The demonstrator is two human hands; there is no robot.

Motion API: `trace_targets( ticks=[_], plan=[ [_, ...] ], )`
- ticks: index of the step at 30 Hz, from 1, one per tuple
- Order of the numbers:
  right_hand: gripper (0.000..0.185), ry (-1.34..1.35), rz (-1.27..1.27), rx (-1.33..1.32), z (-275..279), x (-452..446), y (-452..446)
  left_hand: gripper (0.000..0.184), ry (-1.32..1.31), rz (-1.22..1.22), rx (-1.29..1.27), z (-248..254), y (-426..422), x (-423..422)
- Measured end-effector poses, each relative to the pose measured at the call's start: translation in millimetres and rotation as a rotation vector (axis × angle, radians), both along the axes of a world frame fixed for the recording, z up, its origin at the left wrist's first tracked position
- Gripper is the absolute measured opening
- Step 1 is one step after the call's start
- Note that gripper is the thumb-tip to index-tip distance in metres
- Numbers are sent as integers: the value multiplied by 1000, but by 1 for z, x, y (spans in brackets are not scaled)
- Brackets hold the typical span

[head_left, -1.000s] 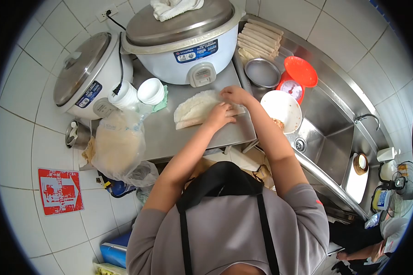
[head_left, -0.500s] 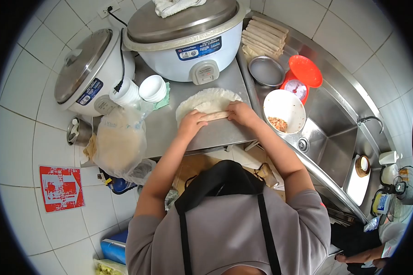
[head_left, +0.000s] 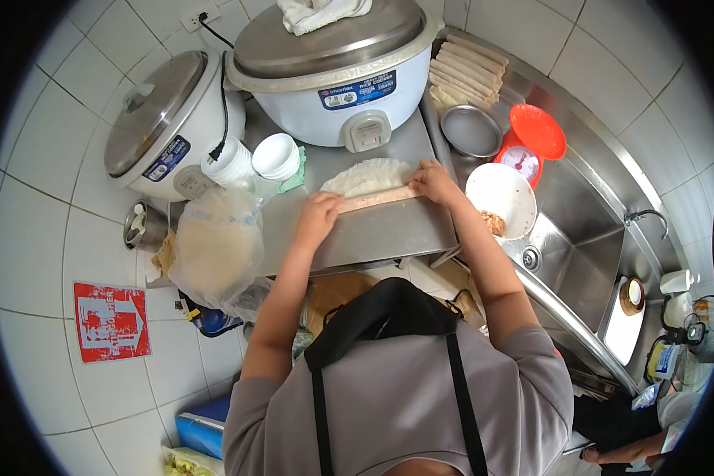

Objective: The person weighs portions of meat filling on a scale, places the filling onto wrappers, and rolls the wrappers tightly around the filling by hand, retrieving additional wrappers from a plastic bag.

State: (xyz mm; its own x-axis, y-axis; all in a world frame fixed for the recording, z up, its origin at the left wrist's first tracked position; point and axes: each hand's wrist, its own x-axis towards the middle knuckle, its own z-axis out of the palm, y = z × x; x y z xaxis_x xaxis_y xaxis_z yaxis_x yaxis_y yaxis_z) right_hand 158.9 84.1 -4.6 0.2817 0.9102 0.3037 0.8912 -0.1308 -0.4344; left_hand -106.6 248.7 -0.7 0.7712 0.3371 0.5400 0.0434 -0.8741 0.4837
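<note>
A round, pale wrapper (head_left: 370, 177) lies on the steel table (head_left: 389, 236), its near edge rolled into a long thin tube (head_left: 379, 199). My left hand (head_left: 319, 216) pinches the tube's left end. At the right end, the fingers of my right hand (head_left: 434, 183) are closed on the roll. The far part of the wrapper is still flat. A white bowl (head_left: 512, 189) with some reddish filling (head_left: 493, 223) stands right of my right hand.
Behind the wrapper stands a large rice cooker (head_left: 331, 103); another (head_left: 166, 127) is at left, near stacked white cups (head_left: 276, 157) and a plastic bag (head_left: 216, 246). Finished rolls (head_left: 468, 70), a metal bowl (head_left: 471, 132), a red scale (head_left: 522, 159) and a sink (head_left: 583, 246) are right. Another person's arm (head_left: 631, 451) shows lower right.
The near edge of the wrapper has been rolled into a tube and less flat wrapper shows. My hands have moved apart to the tube's two ends. The view has shifted slightly.
</note>
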Motion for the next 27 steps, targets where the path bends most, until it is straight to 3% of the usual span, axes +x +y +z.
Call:
trace_targets(
  ticks=[3, 6, 9, 13, 16, 18, 21, 24, 27],
  plan=[
    [15, 53, 56, 75, 2, -10, 11, 18, 82, -5, -247, 2, -9, 2],
    [13, 204, 180, 72, 9, -45, 28, 21, 220, -7, -225, 4, 1, 4],
    [10, 336, 162, -3, 5, -45, 38, 25, 42, 74, 11, 2, -12, 18],
    [10, 554, 109, -185, -3, -31, 57, 29, 19, -15, 67, -5, -32, 38],
    [13, 215, 124, 58, -1, -33, 56, 30, 92, 2, -62, -4, -22, 46],
    [13, 204, 183, 74, 7, -43, 48, 31, 201, 5, -245, -3, -13, 50],
    [13, 265, 172, 60, 3, -48, 49, 31, 247, -29, -272, 0, -3, 55],
    [11, 257, 133, 19, -4, -38, 62, 28, 0, 39, -38, 4, -19, 55],
    [12, 295, 103, -69, -8, -30, 72, 28, -9, 20, -59, -11, -12, 52]
  ],
)
